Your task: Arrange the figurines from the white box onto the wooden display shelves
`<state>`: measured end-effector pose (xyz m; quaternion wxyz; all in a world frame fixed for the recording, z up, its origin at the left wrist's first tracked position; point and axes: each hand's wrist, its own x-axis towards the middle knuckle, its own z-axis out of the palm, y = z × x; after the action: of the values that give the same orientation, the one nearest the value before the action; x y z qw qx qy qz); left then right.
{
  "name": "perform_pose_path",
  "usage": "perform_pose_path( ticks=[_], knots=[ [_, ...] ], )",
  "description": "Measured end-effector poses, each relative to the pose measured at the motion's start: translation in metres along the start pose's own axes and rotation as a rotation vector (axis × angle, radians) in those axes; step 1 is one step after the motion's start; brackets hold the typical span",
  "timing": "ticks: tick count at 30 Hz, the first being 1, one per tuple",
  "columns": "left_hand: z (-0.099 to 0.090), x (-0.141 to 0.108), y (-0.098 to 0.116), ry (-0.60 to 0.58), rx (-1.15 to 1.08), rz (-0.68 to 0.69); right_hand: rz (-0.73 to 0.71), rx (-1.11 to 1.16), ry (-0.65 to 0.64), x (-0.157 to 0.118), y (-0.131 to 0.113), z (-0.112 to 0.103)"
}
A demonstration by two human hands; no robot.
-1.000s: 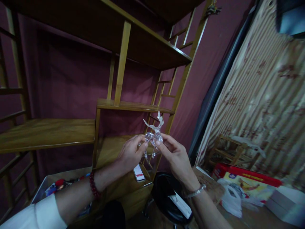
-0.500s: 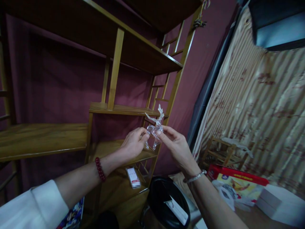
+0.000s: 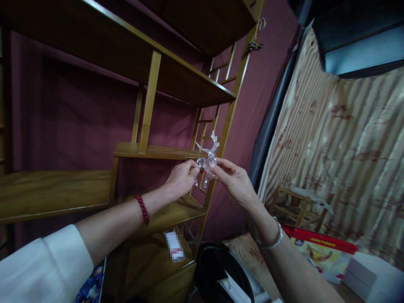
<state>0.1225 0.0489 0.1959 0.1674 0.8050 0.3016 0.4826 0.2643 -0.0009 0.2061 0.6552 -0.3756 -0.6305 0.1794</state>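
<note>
A clear deer figurine point(image 3: 208, 163) with branching antlers is held upright in the air between both hands. My left hand point(image 3: 183, 177) pinches its hind end with closed fingers. On the other side my right hand point(image 3: 232, 179) grips its front, thumb toward me and fingers behind. Part of the deer's body is hidden by the fingertips. Behind the figurine runs the edge of a wooden shelf point(image 3: 164, 150), and the deer is in front of it.
A lower shelf board point(image 3: 57, 185) extends to the left. Below lie a white packet point(image 3: 174, 246), partly blurred, and a black round bin point(image 3: 205, 263). A red and yellow box point(image 3: 322, 248), a white box point(image 3: 360, 273) and a small wooden rack point(image 3: 293, 206) stand at right by a striped curtain point(image 3: 341, 139).
Both hands, still gripping the deer figurine, have risen slightly. The view has shifted, so the shelves and boxes sit a little lower in the picture.
</note>
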Motion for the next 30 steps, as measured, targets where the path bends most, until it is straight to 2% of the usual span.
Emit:
perform_pose_path(
  ticks=[10,20,30],
  knots=[
    [-0.007,0.032,0.002,0.075,0.075,0.06,-0.001,0.033,0.043,0.027,-0.012,0.003],
    [-0.013,0.052,-0.001,0.139,0.262,0.063,-0.057,0.029,0.037,0.053,-0.003,0.007],
    [-0.011,0.066,-0.001,0.107,0.218,0.044,-0.035,0.048,0.053,0.064,-0.002,0.008]
  ],
)
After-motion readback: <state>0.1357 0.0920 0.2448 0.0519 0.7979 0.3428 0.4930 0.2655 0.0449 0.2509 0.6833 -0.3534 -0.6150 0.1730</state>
